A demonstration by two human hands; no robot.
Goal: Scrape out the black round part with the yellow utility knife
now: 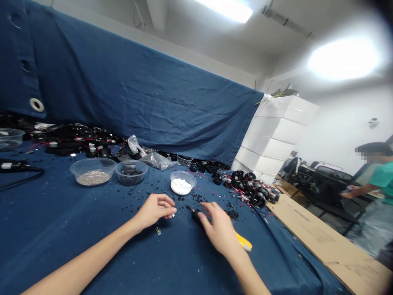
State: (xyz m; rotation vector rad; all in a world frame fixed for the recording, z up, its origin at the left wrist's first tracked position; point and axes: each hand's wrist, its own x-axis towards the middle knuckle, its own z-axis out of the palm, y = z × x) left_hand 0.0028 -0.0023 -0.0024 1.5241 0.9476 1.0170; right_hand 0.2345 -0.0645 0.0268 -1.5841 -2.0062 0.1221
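Between thumb and fingertips my left hand (pixel 156 211) pinches a small white piece (pixel 173 215). Just below that hand, a little metal part (pixel 158 230) lies on the blue cloth (pixel 135 262). My right hand (pixel 220 229) is curled over a black-and-yellow tool (pixel 244 241) that looks like a screwdriver. Its thin tip points up and left, toward the left hand; the palm hides its middle. Ahead of both hands stands a clear tub (pixel 183 184) of white pieces. Small black bits (pixel 199 200) are strewn around it.
To the left are a clear bowl of silvery bits (pixel 93 174) and a tub of black bits (pixel 131 174). Black wired parts (pixel 248 186) lie heaped at right, near cardboard (pixel 319 229) and white boxes (pixel 267 137). A black corded tool (pixel 15 166) rests far left. Another person (pixel 379 184) is at right.
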